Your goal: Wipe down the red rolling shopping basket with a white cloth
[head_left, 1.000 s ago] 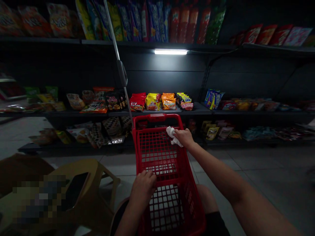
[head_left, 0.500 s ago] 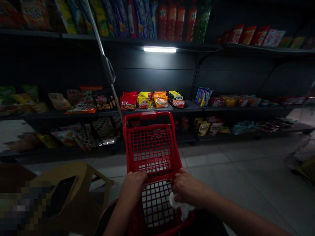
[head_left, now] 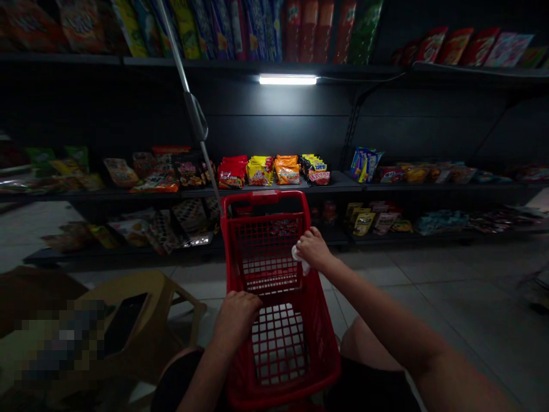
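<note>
A red plastic shopping cart [head_left: 328,337] with grid walls stands between my knees, tilted view down into its basket. My left hand [head_left: 238,315] is closed over the left rim near the middle of the basket, fingers curled inward. Farther up on the right side, my right hand [head_left: 314,249] is closed around a crumpled white cloth or tissue [head_left: 305,266] and rests against the cart's upper right rim. Part of the cloth hangs below the fingers; the rest is hidden in the hand.
Dark shelves [head_left: 274,119] with snack packets [head_left: 287,170] stand ahead, under a lit tube lamp [head_left: 288,79]. A metal pole [head_left: 195,117] rises at the cart's upper left. On a tan stool [head_left: 160,289] to my left lies a dark phone [head_left: 128,320].
My right hand has moved forward and up along the cart's right side, carrying the white cloth. My left hand stays on the left rim. The view has shifted slightly left.
</note>
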The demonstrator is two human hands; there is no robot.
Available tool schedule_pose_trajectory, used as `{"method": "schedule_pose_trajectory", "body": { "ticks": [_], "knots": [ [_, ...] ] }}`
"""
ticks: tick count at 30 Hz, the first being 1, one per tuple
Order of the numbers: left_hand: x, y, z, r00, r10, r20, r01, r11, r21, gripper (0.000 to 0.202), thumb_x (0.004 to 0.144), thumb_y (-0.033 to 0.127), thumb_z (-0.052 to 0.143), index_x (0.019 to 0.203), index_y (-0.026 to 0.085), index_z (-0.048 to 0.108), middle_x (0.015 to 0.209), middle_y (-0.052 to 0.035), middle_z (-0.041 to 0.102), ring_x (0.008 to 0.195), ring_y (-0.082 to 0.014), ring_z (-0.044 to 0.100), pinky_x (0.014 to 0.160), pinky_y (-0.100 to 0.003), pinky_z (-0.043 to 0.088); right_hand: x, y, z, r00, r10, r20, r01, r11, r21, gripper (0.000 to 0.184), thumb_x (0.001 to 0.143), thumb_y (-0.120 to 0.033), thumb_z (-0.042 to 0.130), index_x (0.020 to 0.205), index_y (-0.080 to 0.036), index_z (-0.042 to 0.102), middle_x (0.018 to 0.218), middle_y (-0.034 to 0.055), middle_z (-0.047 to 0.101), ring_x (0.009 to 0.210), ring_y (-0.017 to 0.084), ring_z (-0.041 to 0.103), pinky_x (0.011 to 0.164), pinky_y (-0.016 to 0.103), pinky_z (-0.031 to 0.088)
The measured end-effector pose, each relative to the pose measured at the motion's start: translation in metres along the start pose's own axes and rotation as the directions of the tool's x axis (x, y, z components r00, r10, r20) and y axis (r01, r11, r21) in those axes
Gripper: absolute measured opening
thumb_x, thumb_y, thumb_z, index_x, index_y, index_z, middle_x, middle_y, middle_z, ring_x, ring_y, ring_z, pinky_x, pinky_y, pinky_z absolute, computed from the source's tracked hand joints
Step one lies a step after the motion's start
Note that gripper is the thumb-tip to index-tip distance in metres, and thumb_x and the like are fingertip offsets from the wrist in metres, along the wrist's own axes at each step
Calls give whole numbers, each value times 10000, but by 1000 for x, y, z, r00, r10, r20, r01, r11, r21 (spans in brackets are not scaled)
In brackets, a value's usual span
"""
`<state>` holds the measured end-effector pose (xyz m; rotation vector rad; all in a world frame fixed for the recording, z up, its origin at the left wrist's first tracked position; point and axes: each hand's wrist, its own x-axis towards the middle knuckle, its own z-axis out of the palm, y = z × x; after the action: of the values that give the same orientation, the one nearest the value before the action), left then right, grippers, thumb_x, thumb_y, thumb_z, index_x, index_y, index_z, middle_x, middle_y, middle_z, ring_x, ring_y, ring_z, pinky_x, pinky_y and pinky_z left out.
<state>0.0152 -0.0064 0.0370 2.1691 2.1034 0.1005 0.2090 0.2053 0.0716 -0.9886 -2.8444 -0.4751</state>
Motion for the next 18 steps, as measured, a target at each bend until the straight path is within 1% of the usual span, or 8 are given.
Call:
{"method": "schedule_pose_trajectory", "body": {
  "ticks": [3,4,6,9,11,13,14,18],
  "knots": [
    [-4,-1,2,1000,-12,-12,12,1000,-9,199,871,193,560,976,258,716,1051,-37,746,1018,-231,641,881,-395,376,-50,-54,9,942,-224,249,220,974,45,117,817,-171,637,813,-140,750,790,102,732,793,210,650,918,388,405],
    [-6,-1,3,1000,-14,-17,14,1000,-16,201,873,192,557,980,256,714,1051,-38,745,1018,-232,642,883,-397,377,-69,-73,9,905,-295,307,286,955,74,106,809,-156,644,815,-143,749,793,102,736,760,202,660,838,358,441],
    [-12,-1,4,1000,-13,-24,12,999,-33,203,882,197,552,992,253,712,1061,-36,743,1021,-235,642,887,-403,376,-104,-103,5,779,-439,447,408,897,170,106,783,-243,710,808,-147,748,783,100,739,714,217,679,672,322,465],
    [-22,2,5,1000,-10,-27,8,998,-60,213,903,213,530,1015,259,706,1077,-28,742,1019,-235,644,885,-407,372,-135,-125,-3,606,-586,538,469,810,353,196,744,-351,770,796,-165,742,744,73,737,639,217,685,499,273,412],
    [-29,5,6,1000,-9,-21,8,997,-76,225,909,211,520,1027,269,702,1086,-21,741,1027,-230,643,884,-403,369,-140,-126,-4,565,-615,550,469,788,399,140,747,-300,769,806,-177,737,736,54,739,596,197,678,472,255,393],
    [-34,8,5,1000,1,-4,-1,997,-82,234,901,193,522,1028,278,700,1092,-12,741,1037,-225,641,884,-400,366,-133,-121,0,592,-602,536,473,798,374,85,740,-216,760,817,-189,736,762,46,747,616,191,683,536,264,436],
    [-36,10,5,1000,9,8,-9,997,-78,236,894,184,527,1020,282,701,1091,-7,741,1037,-225,640,882,-401,365,-126,-117,2,637,-575,514,469,818,333,91,733,-176,755,820,-191,737,784,52,752,658,197,692,610,285,467],
    [-41,16,-1,998,38,55,-36,998,-43,244,861,158,554,1005,283,706,1088,-12,744,1028,-238,641,868,-410,361,-83,-83,0,881,-304,363,294,952,82,110,758,-77,691,824,-147,743,857,126,751,862,249,689,926,411,419]
  ]
}}
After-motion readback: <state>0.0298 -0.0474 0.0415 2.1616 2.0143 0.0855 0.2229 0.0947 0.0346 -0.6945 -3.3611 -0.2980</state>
